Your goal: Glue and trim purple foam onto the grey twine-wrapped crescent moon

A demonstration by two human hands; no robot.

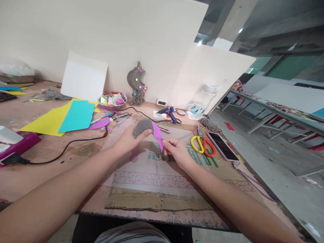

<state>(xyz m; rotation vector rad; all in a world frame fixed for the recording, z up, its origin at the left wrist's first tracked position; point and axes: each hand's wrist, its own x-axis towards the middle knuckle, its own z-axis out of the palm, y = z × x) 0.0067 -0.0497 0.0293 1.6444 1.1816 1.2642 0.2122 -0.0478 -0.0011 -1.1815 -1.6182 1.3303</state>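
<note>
My left hand (pixel 131 137) is closed on a crescent. Its thumb lies across the part wound with grey yarn (pixel 143 127). The other part of the crescent (pixel 157 131) is bare purple and tapers to a point on the right. Close by that point, my right hand (pixel 176 151) has its fingers pinched together. A thin dark strand, which looks like the yarn, seems to run to these fingertips. Both hands are above a plastic-covered cardboard sheet (pixel 141 200). A ball of grey yarn (pixel 210 124) lies at the back right.
Scissors (pixel 203 146) and a phone (pixel 223 146) lie to the right. Behind are a blue glue gun (pixel 170 113), a clear jar (pixel 202 103), a bowl (pixel 113 101) and a finished-looking grey moon ornament (pixel 136 81). Coloured sheets (pixel 76 116) and a power strip (pixel 19 145) sit left.
</note>
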